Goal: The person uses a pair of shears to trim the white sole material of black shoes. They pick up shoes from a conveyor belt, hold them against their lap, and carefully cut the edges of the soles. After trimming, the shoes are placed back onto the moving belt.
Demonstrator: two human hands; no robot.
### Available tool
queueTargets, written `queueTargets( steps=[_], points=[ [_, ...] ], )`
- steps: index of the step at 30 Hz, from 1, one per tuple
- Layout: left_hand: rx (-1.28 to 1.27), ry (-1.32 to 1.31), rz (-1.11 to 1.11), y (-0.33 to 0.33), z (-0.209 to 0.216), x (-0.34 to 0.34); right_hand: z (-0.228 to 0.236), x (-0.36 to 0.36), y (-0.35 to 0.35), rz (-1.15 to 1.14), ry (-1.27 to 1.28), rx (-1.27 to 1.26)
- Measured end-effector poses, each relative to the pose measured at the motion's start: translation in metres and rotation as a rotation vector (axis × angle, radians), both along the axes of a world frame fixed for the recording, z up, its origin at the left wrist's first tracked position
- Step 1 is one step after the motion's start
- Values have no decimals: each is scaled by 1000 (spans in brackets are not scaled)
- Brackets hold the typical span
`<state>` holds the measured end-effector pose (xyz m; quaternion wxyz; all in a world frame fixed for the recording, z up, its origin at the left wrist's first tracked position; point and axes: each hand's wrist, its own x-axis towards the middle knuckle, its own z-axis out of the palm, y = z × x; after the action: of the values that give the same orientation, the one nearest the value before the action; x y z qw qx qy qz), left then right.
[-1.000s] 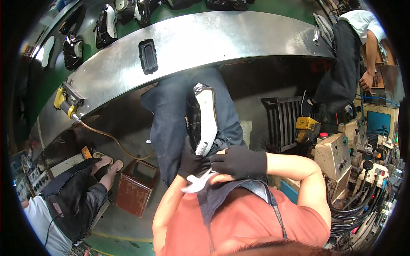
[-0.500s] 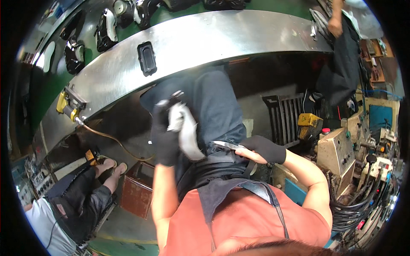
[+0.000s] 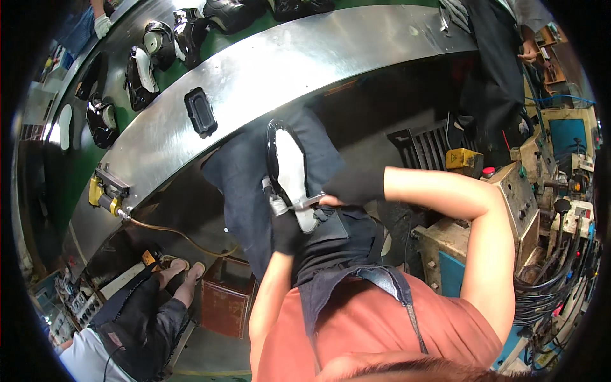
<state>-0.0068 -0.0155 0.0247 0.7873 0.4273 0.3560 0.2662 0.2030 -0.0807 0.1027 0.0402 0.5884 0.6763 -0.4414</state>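
Note:
A glossy black shoe upper with a white sole-shaped underside (image 3: 290,162) lies over my lap, toe pointing away from me. My left hand (image 3: 286,230), in a black glove that leaves the fingertips bare, grips the shoe beside its heel end. From the right, my right hand (image 3: 350,188), also in a black glove, holds a knife (image 3: 310,202) by its handle. The knife's blade lies across the shoe near the heel, close to my left fingertips. Whether the edge touches the material cannot be made out. A dark apron (image 3: 238,172) covers my legs under the shoe.
Ahead curves a metal bench edge (image 3: 254,73) carrying a small black tray (image 3: 201,111) and a yellow air tool (image 3: 105,196) with a hose. Several black shoes (image 3: 140,79) sit on the green belt beyond. Co-workers are at lower left and upper right; machinery (image 3: 509,200) stands right.
My left hand has turned the shoe so its white underside faces up. My right hand has moved up and left, bringing the knife to the shoe's heel end.

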Motion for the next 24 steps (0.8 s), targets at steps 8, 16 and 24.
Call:
queueTargets(
  steps=[8, 16, 24],
  points=[
    [685, 366, -35, 17, -38, 2, 56, -11, 17, 264, -318, 120],
    [-431, -289, -239, 58, 5, 2, 0, 10, -12, -224, 245, 20],
    [-98, 243, -123, 37, -24, 13, 9, -13, -21, -473, 225, 299]
  ],
)
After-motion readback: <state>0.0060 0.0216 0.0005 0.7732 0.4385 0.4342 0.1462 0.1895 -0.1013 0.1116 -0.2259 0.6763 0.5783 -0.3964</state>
